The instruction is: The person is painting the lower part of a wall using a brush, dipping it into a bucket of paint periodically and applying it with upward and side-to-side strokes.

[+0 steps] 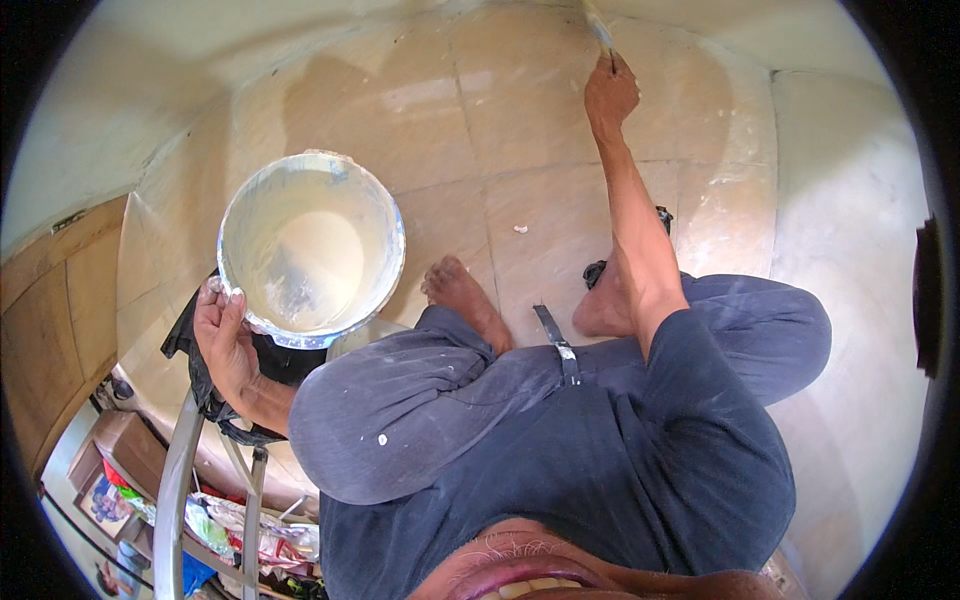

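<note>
My left hand [229, 341] grips the near-left rim of a round plastic bucket [386, 255], its thumb on the rim. Pale cream paint [326, 247] lies in the bottom, and dried smears coat the inner wall. Stretched out ahead, my right hand [613, 90] is closed around the handle of a paintbrush [598, 26]. The brush points at the pale wall at the top edge of the view; its bristles cannot be made out clearly, so contact with the wall is unclear.
Bare feet [469, 300] rest on the tiled floor [540, 195]. Pale walls [840, 150] rise ahead and on both sides. Black plastic [199, 375] lies under the bucket, beside a metal frame [180, 465]. Cardboard boxes [127, 450] and bundled cloth [262, 525] are at the lower left.
</note>
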{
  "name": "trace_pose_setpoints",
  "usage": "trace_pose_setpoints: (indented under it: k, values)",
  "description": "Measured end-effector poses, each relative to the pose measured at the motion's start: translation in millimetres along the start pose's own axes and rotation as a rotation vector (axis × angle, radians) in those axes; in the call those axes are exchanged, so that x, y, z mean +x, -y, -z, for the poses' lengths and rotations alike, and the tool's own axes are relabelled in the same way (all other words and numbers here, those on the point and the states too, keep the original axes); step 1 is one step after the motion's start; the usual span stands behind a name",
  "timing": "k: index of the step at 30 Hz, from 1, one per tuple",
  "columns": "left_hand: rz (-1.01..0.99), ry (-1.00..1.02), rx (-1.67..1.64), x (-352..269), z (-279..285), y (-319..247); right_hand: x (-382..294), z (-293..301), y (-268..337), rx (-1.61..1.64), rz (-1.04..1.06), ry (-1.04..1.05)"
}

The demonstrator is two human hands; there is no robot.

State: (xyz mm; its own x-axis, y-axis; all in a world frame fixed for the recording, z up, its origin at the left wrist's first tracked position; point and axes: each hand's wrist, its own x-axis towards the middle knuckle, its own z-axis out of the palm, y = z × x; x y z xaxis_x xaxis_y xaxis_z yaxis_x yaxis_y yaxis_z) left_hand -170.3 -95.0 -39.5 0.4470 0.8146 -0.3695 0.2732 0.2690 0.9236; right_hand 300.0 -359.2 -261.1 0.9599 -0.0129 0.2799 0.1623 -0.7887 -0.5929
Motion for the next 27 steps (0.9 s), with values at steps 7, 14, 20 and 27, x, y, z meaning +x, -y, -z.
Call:
trace_pose_setpoints:
  k: [7,14,20,27]
  values:
    - [0.010,0.059,-0.002,2,7,1,-28,-6,25,0.637,-0.355,0.127]
    - [-0.001,0.036,-0.024,0,6,3,-50,-23,83,1.093,-0.733,0.278]
    - [0.007,0.035,-0.045,-3,-1,-4,-66,-70,121,1.042,-0.685,0.294]
    - [0.014,0.011,-0.033,-3,5,0,-117,-123,165,0.749,-0.485,0.315]
